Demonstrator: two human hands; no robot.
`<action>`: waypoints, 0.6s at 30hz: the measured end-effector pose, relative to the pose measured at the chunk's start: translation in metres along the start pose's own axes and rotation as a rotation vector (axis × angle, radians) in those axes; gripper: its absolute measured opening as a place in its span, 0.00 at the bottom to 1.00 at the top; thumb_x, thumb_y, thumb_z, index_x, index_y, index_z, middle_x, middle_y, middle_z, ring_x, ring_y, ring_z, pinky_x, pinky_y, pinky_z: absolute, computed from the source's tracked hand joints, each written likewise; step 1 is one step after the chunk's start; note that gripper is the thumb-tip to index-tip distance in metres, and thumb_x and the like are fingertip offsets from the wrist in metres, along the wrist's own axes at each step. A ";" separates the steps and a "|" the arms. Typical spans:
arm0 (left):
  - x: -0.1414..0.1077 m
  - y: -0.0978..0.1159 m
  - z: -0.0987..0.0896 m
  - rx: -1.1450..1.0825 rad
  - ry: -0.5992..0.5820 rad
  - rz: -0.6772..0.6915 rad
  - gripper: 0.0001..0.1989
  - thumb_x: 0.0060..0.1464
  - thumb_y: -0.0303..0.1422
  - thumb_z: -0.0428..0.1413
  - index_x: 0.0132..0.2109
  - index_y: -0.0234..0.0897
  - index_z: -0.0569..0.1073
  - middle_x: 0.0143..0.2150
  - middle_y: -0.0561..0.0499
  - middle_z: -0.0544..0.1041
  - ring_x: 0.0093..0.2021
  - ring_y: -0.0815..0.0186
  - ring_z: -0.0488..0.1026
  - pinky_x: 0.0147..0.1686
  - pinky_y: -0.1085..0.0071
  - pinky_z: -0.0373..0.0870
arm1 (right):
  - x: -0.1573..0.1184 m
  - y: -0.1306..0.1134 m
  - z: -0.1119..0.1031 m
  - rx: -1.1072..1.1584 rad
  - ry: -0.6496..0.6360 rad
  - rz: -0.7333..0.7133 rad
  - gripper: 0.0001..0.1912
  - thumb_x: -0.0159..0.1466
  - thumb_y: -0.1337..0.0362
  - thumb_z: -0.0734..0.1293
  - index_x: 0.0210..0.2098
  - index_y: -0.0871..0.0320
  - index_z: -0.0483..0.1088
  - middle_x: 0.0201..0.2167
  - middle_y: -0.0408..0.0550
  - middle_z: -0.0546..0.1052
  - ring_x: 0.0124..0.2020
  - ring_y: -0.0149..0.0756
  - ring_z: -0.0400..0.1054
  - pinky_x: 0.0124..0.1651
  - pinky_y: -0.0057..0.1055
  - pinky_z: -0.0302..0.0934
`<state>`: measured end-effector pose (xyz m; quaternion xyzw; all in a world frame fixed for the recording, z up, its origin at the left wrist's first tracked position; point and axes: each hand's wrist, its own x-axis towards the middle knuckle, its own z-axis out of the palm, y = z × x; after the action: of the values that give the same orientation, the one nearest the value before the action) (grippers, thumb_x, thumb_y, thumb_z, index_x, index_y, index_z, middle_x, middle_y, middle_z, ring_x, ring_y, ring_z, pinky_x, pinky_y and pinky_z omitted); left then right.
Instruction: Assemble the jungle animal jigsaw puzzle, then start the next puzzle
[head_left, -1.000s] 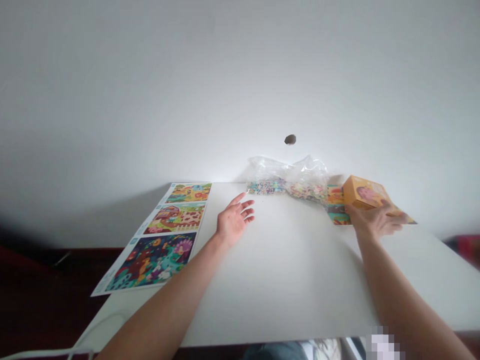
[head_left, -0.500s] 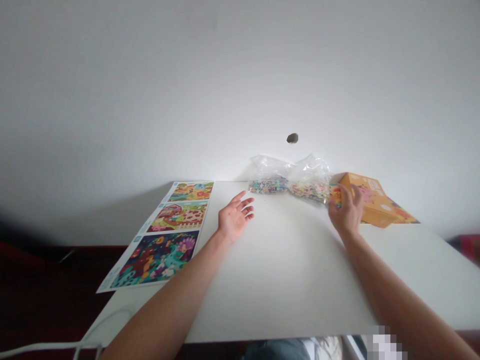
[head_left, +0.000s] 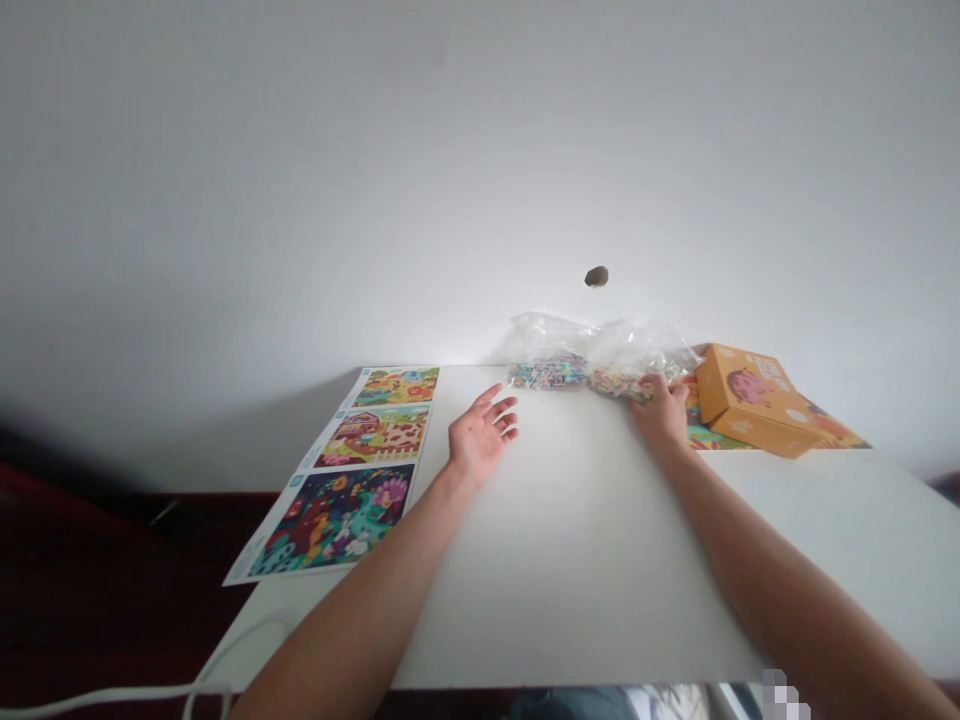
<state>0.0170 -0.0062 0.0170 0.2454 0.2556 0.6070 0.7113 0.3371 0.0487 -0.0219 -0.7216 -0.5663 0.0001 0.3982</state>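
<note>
My right hand (head_left: pixel 661 412) is on the right-hand clear plastic bag of puzzle pieces (head_left: pixel 611 382), its fingers closed on the bag's lower right part. Some fingertips are hidden by the hand and the crumpled plastic. Touching that bag on its left is a second clear bag of puzzle pieces (head_left: pixel 551 372), mostly teal and blue, against the wall. My left hand (head_left: pixel 480 438) is palm-up over the white table, fingers spread and holding nothing, a little in front of the left bag.
A printed sheet with three cartoon pictures (head_left: pixel 373 438) lies along the table's left side, overhanging the edge. At the right, an orange box (head_left: pixel 757 395) rests on a colourful sheet (head_left: pixel 724 441). A white cable (head_left: pixel 112 697) runs at the lower left. The wall (head_left: pixel 420 200) has a small hole.
My right hand has moved left from beside the orange box onto the right bag and closed on it. The left hand keeps its open pose. The view has shifted slightly left.
</note>
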 end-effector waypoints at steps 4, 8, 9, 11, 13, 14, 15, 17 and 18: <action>0.001 0.000 0.000 0.013 -0.001 -0.006 0.26 0.48 0.33 0.57 0.56 0.36 0.71 0.43 0.44 0.77 0.34 0.64 0.73 0.32 0.67 0.70 | 0.001 0.003 -0.002 0.057 0.008 -0.120 0.13 0.54 0.66 0.66 0.41 0.55 0.69 0.40 0.50 0.61 0.47 0.45 0.60 0.50 0.38 0.60; 0.000 0.000 -0.001 0.023 -0.009 0.001 0.25 0.49 0.34 0.57 0.55 0.36 0.71 0.43 0.43 0.77 0.33 0.64 0.73 0.32 0.67 0.69 | -0.001 -0.003 -0.008 0.078 0.118 -0.232 0.11 0.53 0.68 0.64 0.37 0.55 0.68 0.40 0.49 0.59 0.44 0.43 0.59 0.49 0.39 0.62; 0.000 0.001 -0.002 0.027 -0.009 0.005 0.25 0.49 0.33 0.56 0.55 0.36 0.71 0.43 0.43 0.77 0.34 0.64 0.73 0.32 0.67 0.69 | -0.001 -0.006 -0.010 0.079 0.155 -0.260 0.11 0.53 0.68 0.64 0.37 0.55 0.68 0.41 0.49 0.58 0.43 0.42 0.59 0.49 0.39 0.62; 0.000 0.001 -0.002 0.038 -0.003 0.008 0.25 0.49 0.33 0.57 0.56 0.36 0.71 0.43 0.44 0.77 0.34 0.64 0.73 0.33 0.68 0.69 | -0.004 -0.012 -0.015 0.079 0.225 -0.319 0.09 0.53 0.68 0.64 0.36 0.55 0.68 0.41 0.50 0.57 0.43 0.43 0.59 0.49 0.40 0.63; 0.000 0.001 -0.002 0.061 0.015 0.002 0.25 0.49 0.33 0.57 0.56 0.36 0.71 0.43 0.44 0.77 0.35 0.64 0.74 0.34 0.68 0.70 | -0.007 -0.019 -0.021 0.083 0.283 -0.380 0.07 0.54 0.68 0.65 0.34 0.56 0.68 0.39 0.50 0.57 0.44 0.43 0.59 0.48 0.41 0.64; 0.001 0.000 -0.002 0.080 0.029 -0.005 0.24 0.50 0.33 0.57 0.56 0.36 0.71 0.44 0.44 0.77 0.36 0.64 0.74 0.34 0.68 0.70 | -0.009 -0.023 -0.024 0.090 0.306 -0.413 0.05 0.55 0.68 0.65 0.32 0.56 0.67 0.38 0.50 0.57 0.43 0.43 0.59 0.48 0.41 0.64; 0.002 -0.001 -0.002 0.102 0.045 -0.016 0.24 0.50 0.33 0.57 0.56 0.36 0.71 0.45 0.43 0.77 0.38 0.63 0.75 0.35 0.68 0.70 | -0.011 -0.027 -0.027 0.103 0.322 -0.448 0.04 0.55 0.68 0.65 0.31 0.56 0.67 0.37 0.49 0.58 0.43 0.43 0.59 0.47 0.41 0.64; 0.004 -0.003 -0.001 0.145 0.077 -0.044 0.24 0.52 0.33 0.57 0.57 0.36 0.70 0.47 0.41 0.78 0.41 0.61 0.76 0.38 0.67 0.71 | -0.018 -0.036 -0.032 0.148 0.342 -0.524 0.04 0.55 0.68 0.66 0.29 0.55 0.65 0.35 0.48 0.58 0.40 0.42 0.59 0.44 0.41 0.64; 0.004 -0.004 -0.001 0.158 0.089 -0.062 0.24 0.53 0.34 0.58 0.57 0.36 0.69 0.48 0.40 0.77 0.43 0.60 0.77 0.40 0.66 0.72 | -0.022 -0.042 -0.034 0.182 0.350 -0.562 0.05 0.54 0.68 0.66 0.28 0.54 0.64 0.34 0.47 0.59 0.39 0.41 0.59 0.43 0.40 0.64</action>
<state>0.0199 -0.0025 0.0134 0.2658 0.3415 0.5729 0.6960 0.3106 0.0131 0.0160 -0.4880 -0.6636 -0.1828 0.5367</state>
